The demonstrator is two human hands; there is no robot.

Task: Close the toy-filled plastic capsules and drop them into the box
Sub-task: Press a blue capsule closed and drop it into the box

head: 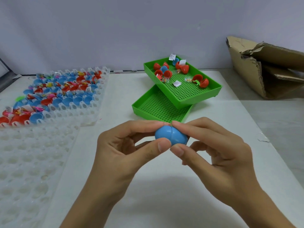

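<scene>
open counter [164, 195] below and right of hands [171, 145]. blocked ahead by stacked green trays [181, 96], left by clear cell trays [32, 153]. cardboard box [266, 71] standing far right, well apart.

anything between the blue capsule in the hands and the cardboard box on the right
Nothing visible blocks it. The blue plastic capsule, held by the left hand and right hand, has bare white tabletop toward the torn brown cardboard box. The stacked green perforated trays sit farther back.
</scene>
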